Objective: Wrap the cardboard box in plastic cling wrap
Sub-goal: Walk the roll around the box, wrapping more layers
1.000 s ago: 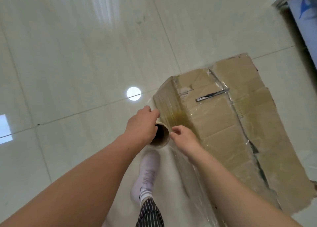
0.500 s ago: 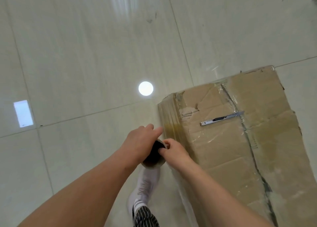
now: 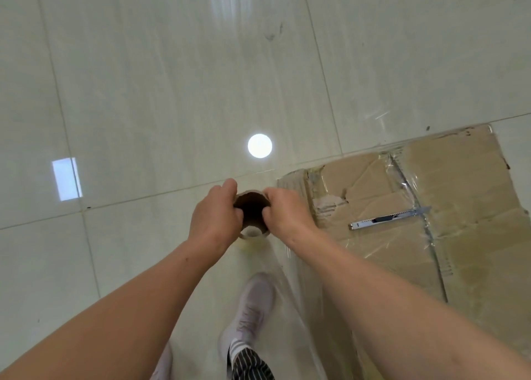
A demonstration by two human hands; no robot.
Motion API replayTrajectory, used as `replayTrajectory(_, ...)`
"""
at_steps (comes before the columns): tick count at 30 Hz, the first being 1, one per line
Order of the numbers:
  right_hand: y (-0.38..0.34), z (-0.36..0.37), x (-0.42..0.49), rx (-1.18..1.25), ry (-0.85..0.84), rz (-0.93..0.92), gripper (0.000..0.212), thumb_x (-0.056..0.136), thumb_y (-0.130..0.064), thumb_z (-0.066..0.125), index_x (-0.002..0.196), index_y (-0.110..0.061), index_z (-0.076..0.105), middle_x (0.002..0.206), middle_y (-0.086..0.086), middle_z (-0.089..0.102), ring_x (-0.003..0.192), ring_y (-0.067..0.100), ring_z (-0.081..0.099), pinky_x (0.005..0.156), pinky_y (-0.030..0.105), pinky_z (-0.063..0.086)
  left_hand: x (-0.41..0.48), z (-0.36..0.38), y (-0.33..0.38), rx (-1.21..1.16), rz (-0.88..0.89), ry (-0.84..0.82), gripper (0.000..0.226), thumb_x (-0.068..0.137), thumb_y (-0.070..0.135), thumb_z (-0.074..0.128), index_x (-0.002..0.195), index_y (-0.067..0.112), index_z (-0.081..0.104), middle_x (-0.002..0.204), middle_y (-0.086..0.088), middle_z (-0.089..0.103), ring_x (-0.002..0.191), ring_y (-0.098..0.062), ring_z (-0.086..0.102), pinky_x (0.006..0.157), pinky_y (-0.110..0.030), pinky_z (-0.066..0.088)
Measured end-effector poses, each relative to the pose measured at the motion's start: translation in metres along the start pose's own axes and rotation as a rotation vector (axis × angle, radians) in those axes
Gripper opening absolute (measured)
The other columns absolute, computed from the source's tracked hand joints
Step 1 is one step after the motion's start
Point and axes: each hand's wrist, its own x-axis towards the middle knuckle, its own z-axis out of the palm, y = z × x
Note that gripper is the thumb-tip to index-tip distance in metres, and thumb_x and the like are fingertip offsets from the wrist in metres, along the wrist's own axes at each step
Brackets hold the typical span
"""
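Observation:
A large worn cardboard box (image 3: 474, 207) stands on the floor at the right, its top partly covered in clear film. I hold a cling wrap roll (image 3: 253, 216) upright just left of the box's near corner, its brown core open toward me. My left hand (image 3: 215, 216) grips the roll's left rim and my right hand (image 3: 287, 213) grips its right rim. A clear sheet of wrap (image 3: 290, 293) runs from the roll down along the box's left side.
A metal utility knife (image 3: 389, 218) lies on top of the box. My foot in a white shoe (image 3: 253, 308) steps on the glossy tiled floor (image 3: 143, 92) below the roll. Light reflections show on the tiles.
The box has shifted right and lower in view as I moved along its side. My right hand went from touching the roll's edge to gripping its rim.

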Motion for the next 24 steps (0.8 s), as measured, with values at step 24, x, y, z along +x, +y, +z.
replayTrajectory(24,-0.020,-0.029,0.039,-0.220,-0.020,0.120,0.025,0.085,-0.005,0.047,0.109,-0.009,0.052,0.109,0.016,0.062,0.103,0.035,0.056,0.075,0.034,0.040,0.055,-0.014,0.002,-0.157,-0.044,-0.141,0.016,0.084,0.012,0.052,0.089,0.016,0.037,0.091,-0.005,0.049,0.071,-0.024,0.052,0.058,-0.032,0.036)
